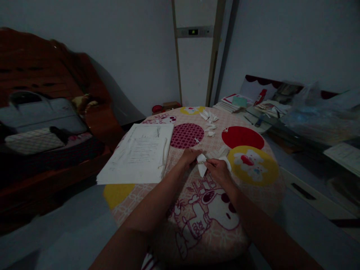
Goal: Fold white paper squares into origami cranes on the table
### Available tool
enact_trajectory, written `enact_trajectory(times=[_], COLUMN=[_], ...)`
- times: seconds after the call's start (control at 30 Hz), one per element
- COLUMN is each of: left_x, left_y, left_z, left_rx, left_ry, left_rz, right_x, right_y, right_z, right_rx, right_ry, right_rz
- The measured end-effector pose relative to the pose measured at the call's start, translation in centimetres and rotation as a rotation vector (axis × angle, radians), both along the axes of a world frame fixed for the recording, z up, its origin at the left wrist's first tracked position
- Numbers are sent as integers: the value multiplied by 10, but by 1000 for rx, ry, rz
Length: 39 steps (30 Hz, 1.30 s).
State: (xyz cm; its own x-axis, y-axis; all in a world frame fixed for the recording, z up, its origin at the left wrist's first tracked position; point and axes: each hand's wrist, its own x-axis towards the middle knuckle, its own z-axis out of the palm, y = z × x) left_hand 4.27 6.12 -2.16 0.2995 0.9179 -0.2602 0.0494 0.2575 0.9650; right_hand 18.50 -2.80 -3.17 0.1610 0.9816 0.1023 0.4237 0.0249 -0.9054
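Paper (pixel 201 167), white and creased, sits over the table (pixel 263 197), right of the stack (pixel 137 153); from here I see the left hand (pixel 190 156) and the right hand (pixel 219 170) both pinching it at once.

left: grey bag (pixel 53 112) on wooden bench (pixel 98 120) | back: white unit (pixel 194 67) | right: plastic bag (pixel 312 114)

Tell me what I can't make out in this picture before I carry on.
- Head view: the white piece, partly covered by the fingers of the left hand and right hand; paper or cloth, too dim to tell.
- Head view: writing on the paper stack, too small.
- Head view: plastic bag contents, blurred by its film.
- Head view: wooden seat, cut off by the left edge.
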Motion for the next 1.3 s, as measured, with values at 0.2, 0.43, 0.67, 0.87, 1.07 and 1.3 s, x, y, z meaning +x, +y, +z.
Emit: enact_trajectory(times=[0.2,0.43,0.67,0.87,1.07,1.3], left_x=[1,0,1,-4,-6,-7], left_y=[-1,1,-2,-12,-18,-16], left_z=[0,-1,1,3,2,-4], left_rx=[4,-58,-83,13,98,52], left_ry=[-11,-85,-134,-185,-182,-203], left_rz=[35,41,78,235,306,301], right_x=[1,1,6,2,-4,-2], right_y=[0,0,3,-3,-5,-3], right_z=[0,-1,-4,5,12,10], right_rx=[-8,-38,-42,-107,-237,-242], right_ry=[-27,-42,165,453,558,595], right_rz=[1,-3,13,-98,-61,-128])
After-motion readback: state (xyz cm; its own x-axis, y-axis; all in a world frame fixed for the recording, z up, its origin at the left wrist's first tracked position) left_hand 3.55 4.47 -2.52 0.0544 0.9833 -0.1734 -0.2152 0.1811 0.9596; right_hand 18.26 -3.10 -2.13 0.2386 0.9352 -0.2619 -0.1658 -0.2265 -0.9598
